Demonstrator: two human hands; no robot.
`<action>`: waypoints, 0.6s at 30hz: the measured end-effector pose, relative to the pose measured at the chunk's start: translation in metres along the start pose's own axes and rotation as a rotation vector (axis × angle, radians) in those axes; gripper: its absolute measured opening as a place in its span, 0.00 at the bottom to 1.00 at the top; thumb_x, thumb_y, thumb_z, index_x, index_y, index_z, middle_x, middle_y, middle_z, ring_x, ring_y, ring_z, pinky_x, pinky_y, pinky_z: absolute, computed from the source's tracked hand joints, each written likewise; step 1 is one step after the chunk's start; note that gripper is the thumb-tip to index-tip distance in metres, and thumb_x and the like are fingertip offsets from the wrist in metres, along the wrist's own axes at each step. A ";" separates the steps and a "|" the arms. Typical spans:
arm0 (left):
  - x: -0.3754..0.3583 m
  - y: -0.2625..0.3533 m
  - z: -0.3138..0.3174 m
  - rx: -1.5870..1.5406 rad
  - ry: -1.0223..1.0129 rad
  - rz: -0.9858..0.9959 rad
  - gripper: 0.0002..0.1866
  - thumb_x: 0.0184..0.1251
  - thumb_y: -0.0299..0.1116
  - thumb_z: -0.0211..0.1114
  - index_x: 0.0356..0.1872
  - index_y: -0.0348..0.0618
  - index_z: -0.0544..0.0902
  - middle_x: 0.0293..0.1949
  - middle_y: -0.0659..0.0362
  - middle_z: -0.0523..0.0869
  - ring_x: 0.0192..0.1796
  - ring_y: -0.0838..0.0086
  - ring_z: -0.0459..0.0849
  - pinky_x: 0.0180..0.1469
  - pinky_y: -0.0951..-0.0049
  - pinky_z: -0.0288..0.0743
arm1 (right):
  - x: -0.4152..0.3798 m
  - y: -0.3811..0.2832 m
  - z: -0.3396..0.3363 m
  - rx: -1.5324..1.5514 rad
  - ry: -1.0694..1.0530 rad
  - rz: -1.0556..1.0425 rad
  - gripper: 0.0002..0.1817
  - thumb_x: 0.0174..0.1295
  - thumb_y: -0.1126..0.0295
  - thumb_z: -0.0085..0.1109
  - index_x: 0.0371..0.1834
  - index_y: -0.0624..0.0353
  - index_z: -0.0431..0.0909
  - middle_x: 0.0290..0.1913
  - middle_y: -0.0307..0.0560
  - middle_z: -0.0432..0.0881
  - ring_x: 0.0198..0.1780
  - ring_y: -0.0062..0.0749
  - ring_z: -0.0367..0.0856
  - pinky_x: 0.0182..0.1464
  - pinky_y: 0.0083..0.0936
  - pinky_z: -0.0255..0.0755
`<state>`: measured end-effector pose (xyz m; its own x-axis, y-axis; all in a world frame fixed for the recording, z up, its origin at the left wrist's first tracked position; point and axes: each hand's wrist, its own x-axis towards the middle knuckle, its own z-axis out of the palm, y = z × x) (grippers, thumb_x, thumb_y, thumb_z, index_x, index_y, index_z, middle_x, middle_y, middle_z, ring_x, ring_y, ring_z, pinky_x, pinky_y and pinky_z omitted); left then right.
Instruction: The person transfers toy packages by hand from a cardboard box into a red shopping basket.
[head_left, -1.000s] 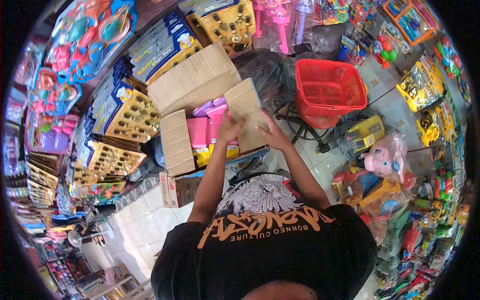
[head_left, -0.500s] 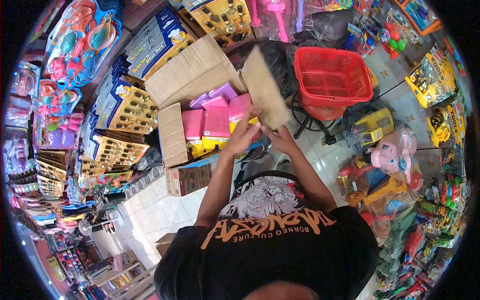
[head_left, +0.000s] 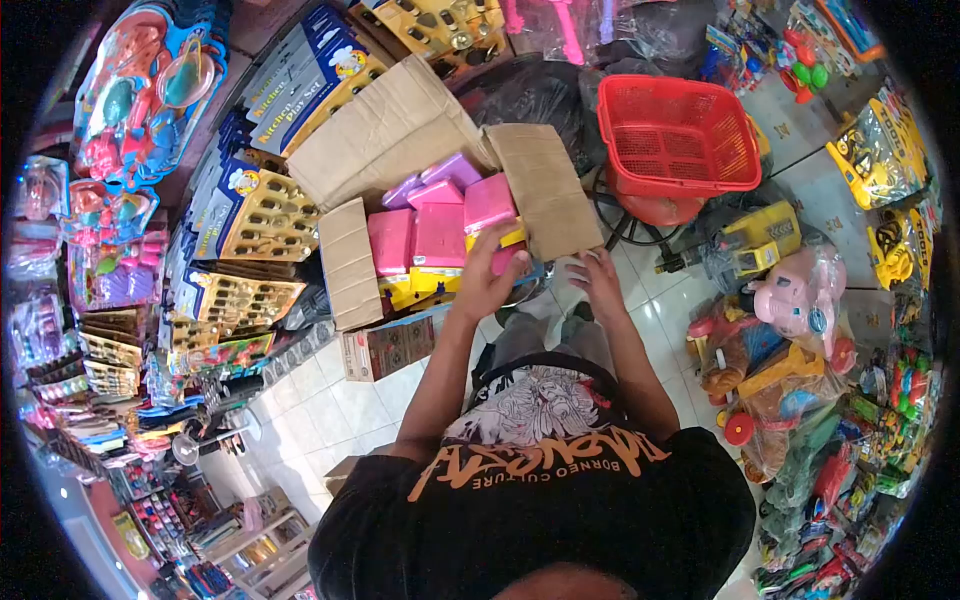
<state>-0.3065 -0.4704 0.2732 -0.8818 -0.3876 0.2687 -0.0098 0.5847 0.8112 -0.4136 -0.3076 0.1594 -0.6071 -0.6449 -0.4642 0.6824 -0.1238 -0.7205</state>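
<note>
An open cardboard box (head_left: 348, 262) holds pink packets (head_left: 438, 236), purple packets (head_left: 450, 172) and yellow ones beneath. My left hand (head_left: 488, 282) is at the box's near right corner, its fingers and thumb around a small pink packet partly hidden by the hand. My right hand (head_left: 600, 284) is just below the lower end of the raised right flap (head_left: 548, 192), fingers apart and bent, with nothing seen in them. Whether its fingertips touch the flap is hard to tell.
A red basket (head_left: 680, 135) stands on a round red stool right of the box. Kitchen play sets (head_left: 270, 215) line the left. Bagged toys, among them a pink one (head_left: 800, 300), lie at the right. A smaller carton (head_left: 388, 350) sits below the box.
My right hand has moved right and down, away from my left hand. The right flap has swung outward and lies flatter. My left hand has shifted slightly down and left.
</note>
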 end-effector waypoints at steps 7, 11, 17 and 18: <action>-0.030 -0.018 -0.098 0.287 0.344 -0.066 0.17 0.57 0.27 0.60 0.48 0.35 0.75 0.47 0.47 0.78 0.54 0.57 0.74 0.58 0.65 0.65 | 0.020 -0.016 0.010 -0.237 0.516 -0.440 0.23 0.60 0.62 0.57 0.56 0.55 0.62 0.49 0.40 0.71 0.48 0.30 0.71 0.52 0.27 0.63; -0.076 -0.038 -0.156 0.434 0.507 -0.207 0.18 0.57 0.30 0.63 0.49 0.38 0.75 0.52 0.46 0.74 0.56 0.54 0.73 0.59 0.65 0.64 | 0.024 -0.044 0.072 -0.364 0.346 -0.800 0.16 0.61 0.68 0.55 0.50 0.61 0.68 0.45 0.42 0.73 0.47 0.26 0.71 0.52 0.22 0.63; -0.156 -0.071 -0.192 0.682 0.313 -0.706 0.47 0.46 0.54 0.69 0.66 0.47 0.59 0.69 0.45 0.51 0.71 0.51 0.46 0.62 0.35 0.45 | 0.029 -0.016 0.203 -0.527 -0.639 -0.344 0.14 0.63 0.69 0.53 0.50 0.61 0.68 0.46 0.42 0.74 0.51 0.24 0.73 0.55 0.21 0.66; -0.166 -0.076 -0.191 0.672 0.321 -0.663 0.47 0.45 0.54 0.70 0.66 0.47 0.59 0.69 0.45 0.51 0.71 0.51 0.47 0.63 0.36 0.46 | 0.028 -0.005 0.222 -0.607 -0.768 -0.201 0.21 0.63 0.65 0.54 0.56 0.62 0.64 0.50 0.45 0.72 0.52 0.28 0.73 0.57 0.24 0.65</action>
<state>-0.0692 -0.5871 0.2659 -0.4333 -0.8980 0.0761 -0.8064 0.4240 0.4122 -0.3436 -0.4921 0.2643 -0.1138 -0.9935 -0.0007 0.1420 -0.0156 -0.9897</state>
